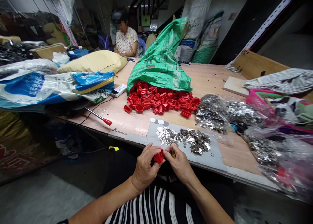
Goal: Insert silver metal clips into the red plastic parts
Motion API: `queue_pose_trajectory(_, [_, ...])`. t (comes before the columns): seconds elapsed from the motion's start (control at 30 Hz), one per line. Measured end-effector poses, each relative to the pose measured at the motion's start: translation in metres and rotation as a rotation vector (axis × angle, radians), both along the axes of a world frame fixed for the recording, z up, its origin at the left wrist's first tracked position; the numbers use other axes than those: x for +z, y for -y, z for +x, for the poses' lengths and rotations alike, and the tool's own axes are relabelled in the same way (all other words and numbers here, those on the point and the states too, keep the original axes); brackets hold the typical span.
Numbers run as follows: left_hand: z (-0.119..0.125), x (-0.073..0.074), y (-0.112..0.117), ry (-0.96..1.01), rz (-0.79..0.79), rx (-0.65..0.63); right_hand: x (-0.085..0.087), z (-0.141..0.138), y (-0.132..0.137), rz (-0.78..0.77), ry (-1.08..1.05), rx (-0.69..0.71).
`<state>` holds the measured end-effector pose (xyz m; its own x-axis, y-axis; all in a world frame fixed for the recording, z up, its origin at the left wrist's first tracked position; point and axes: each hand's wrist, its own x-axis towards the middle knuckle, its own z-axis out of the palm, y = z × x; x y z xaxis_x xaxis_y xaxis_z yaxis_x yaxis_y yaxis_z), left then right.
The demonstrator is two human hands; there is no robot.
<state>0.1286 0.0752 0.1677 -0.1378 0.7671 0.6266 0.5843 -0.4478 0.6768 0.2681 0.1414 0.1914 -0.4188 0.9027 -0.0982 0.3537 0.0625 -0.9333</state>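
My left hand (147,165) is closed around a small red plastic housing (159,156), held just in front of the table edge. The fingertips of my right hand (179,163) meet the housing's right side. Tucked in that hand is a thin dark tool with a yellow handle (173,155); its exact kind is hard to make out. Any small piece between the right fingertips is hidden. Beyond my hands, a grey mat (215,158) bears loose piles of small shiny metal pieces (193,139). Behind it, many similar red housings (156,101) spill from a green woven sack (161,64).
Clear plastic bags of metal pieces (212,113) and a pink basket (255,96) stand at the right. At left lie a blue-and-white sack (56,87), a red-tipped metal rod (107,121) and a white device (119,90) with a cable. Another person (127,39) sits across the table.
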Motion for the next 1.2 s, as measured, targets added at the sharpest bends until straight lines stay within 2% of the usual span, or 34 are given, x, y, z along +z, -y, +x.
queue_pose_trajectory(0.2, [0.000,0.002,0.002,-0.011,0.019,-0.012,0.001,0.002,-0.001,-0.079,-0.055,-0.007])
queue_pose_trajectory(0.37, [0.002,0.008,0.002,0.082,-0.077,-0.008,0.001,0.002,-0.001,-0.111,-0.088,-0.021])
queue_pose_trajectory(0.63, [0.001,0.016,0.003,0.210,-0.255,-0.023,0.013,0.009,-0.004,-0.332,-0.211,0.136])
queue_pose_trajectory(0.8, [0.001,0.016,0.003,0.286,-0.307,-0.049,0.012,0.016,-0.006,-0.313,-0.236,0.147])
queue_pose_trajectory(0.9, [0.002,0.016,0.004,0.308,-0.296,-0.089,0.010,0.019,-0.005,-0.328,-0.225,0.169])
queue_pose_trajectory(1.07, [0.003,0.012,0.008,0.353,-0.269,-0.235,0.015,0.020,-0.001,-0.432,-0.276,0.247])
queue_pose_trajectory(1.2, [0.004,0.011,0.008,0.376,-0.290,-0.257,0.018,0.021,0.000,-0.382,-0.248,0.231])
